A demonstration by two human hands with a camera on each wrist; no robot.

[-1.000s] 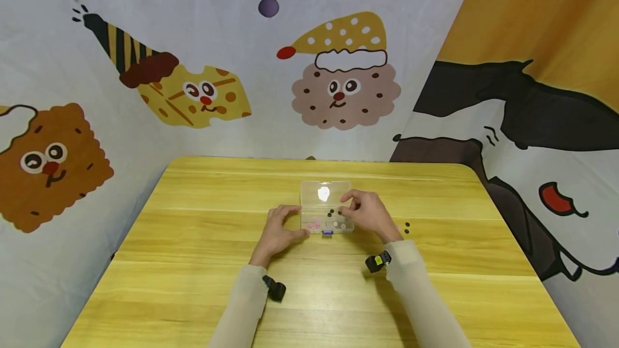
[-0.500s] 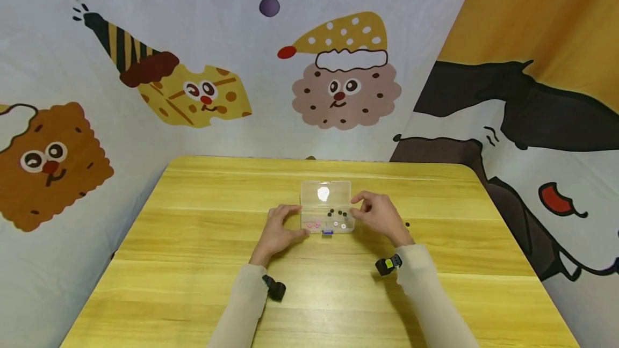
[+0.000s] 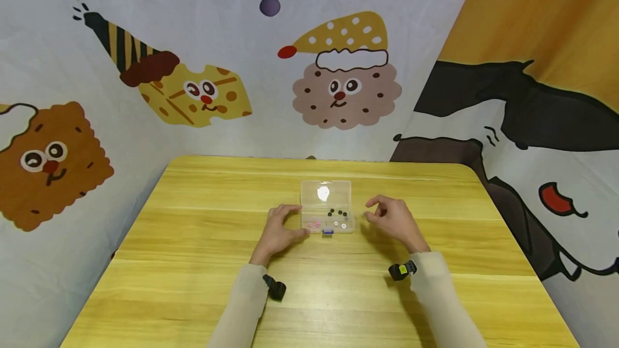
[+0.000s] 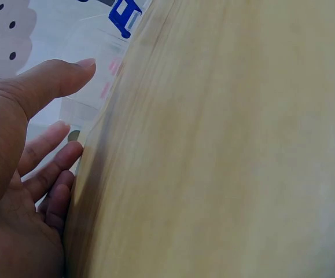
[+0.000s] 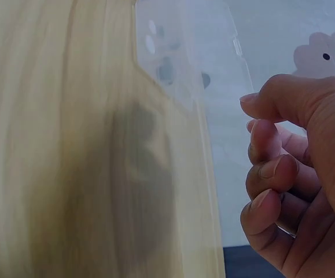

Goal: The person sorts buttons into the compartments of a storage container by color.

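Note:
A clear plastic box (image 3: 314, 216) with its lid raised stands on the table, a blue latch (image 3: 328, 232) at its front. Inside lie several small round black pieces (image 3: 340, 212) at the back, pink pieces (image 3: 317, 224) at front left and white pieces (image 3: 344, 225) at front right. My left hand (image 3: 278, 232) holds the box's left end, thumb at the front corner and fingers at the back. Beyond the right end hovers my right hand (image 3: 394, 222), fingers loosely curled, thumb apart from the fingertips, no object visible in it.
The wooden table (image 3: 203, 294) runs back to a cloth backdrop (image 3: 232, 26) printed with cartoon figures. Each wrist carries a small black camera, the left camera (image 3: 275, 289) and the right camera (image 3: 398, 271).
My right hand has pulled back from over the box to the right, leaving another black piece visible inside. It now covers the small pieces on the table. The left hand stays put.

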